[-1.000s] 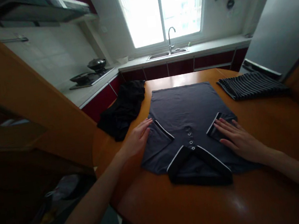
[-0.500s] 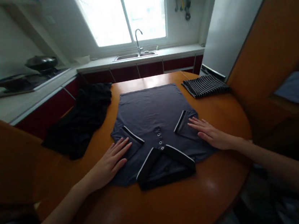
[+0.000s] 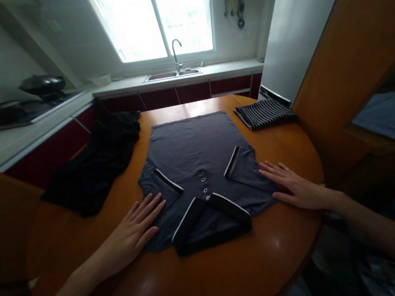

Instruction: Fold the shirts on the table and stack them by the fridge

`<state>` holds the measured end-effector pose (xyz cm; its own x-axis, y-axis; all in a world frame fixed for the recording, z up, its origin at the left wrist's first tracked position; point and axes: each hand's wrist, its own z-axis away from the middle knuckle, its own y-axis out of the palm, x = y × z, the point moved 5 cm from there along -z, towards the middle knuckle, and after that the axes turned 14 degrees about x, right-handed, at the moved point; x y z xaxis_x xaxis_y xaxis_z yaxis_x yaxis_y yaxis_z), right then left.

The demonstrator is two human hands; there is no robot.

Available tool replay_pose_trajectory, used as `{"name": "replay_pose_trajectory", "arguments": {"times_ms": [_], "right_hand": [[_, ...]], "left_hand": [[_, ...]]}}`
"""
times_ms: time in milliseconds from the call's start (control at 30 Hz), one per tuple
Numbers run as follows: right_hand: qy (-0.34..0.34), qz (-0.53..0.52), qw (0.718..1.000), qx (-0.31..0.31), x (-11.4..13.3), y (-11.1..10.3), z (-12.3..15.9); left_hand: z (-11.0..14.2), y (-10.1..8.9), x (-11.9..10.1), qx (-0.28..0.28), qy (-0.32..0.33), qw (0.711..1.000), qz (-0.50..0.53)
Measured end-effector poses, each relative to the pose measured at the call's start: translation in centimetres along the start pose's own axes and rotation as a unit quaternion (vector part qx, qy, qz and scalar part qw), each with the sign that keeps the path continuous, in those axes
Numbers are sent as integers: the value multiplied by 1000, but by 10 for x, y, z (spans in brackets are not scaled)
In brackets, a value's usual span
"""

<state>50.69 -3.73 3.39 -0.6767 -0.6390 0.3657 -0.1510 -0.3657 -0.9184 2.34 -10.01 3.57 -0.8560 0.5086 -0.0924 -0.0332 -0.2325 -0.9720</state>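
A grey polo shirt (image 3: 193, 143) lies flat, front up, its black collar with white edging towards me. Both short sleeves are folded inward over the front, and a few pale buttons run down the placket. My left hand (image 3: 137, 227) lies open with its fingers on the shirt's left shoulder, just below the folded sleeve. At the other side, my right hand (image 3: 294, 186) is open too, fingers spread, its fingertips at the shirt's right edge and the palm over the table. Neither hand grips anything.
The shirt lies on a round orange-brown wooden table (image 3: 230, 273). Crumpled black clothing (image 3: 99, 165) lies at the left edge, and a folded black-and-white striped garment (image 3: 265, 113) at the back right. Beyond stand a sink (image 3: 172, 74), a stove with a pan (image 3: 42, 85) and a fridge (image 3: 284, 36).
My right hand has slid outward from the folded sleeve to the shirt's edge. My left hand has shifted slightly towards me. The view has turned a little to the right.
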Motion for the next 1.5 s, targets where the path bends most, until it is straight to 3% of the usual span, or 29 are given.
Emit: {"name": "replay_pose_trajectory", "arguments": {"times_ms": [167,267,400,533,667,767,900,1000,1267,1400,1500], "right_hand": [[-15,-71,997,-35,1,-13,6],[-24,-45,996,-69,14,-15,-5],[-45,24,998,-42,34,1,-23],[-42,67,997,5,30,20,-24],[-28,83,996,4,31,21,-16],[-58,81,995,-9,56,16,-16],[-150,74,986,12,100,19,-23],[-202,85,976,-13,115,23,-28],[-264,98,956,-83,118,22,-26],[-255,52,962,-88,117,20,-26],[-226,-30,971,-71,112,17,-30]], "left_hand": [[7,-8,-7,-7,18,999,-38],[9,-17,-24,-3,24,999,-25],[8,-17,-49,17,40,999,-12],[14,-9,-60,46,41,998,-15],[25,-8,-69,66,35,997,-5],[27,-13,-84,60,55,996,21],[21,-12,-103,62,107,991,48],[17,-11,-105,31,123,991,40],[20,-21,-114,-99,212,971,-56],[19,-19,-115,-129,208,969,-23],[17,-19,-110,-143,179,971,71]]}}
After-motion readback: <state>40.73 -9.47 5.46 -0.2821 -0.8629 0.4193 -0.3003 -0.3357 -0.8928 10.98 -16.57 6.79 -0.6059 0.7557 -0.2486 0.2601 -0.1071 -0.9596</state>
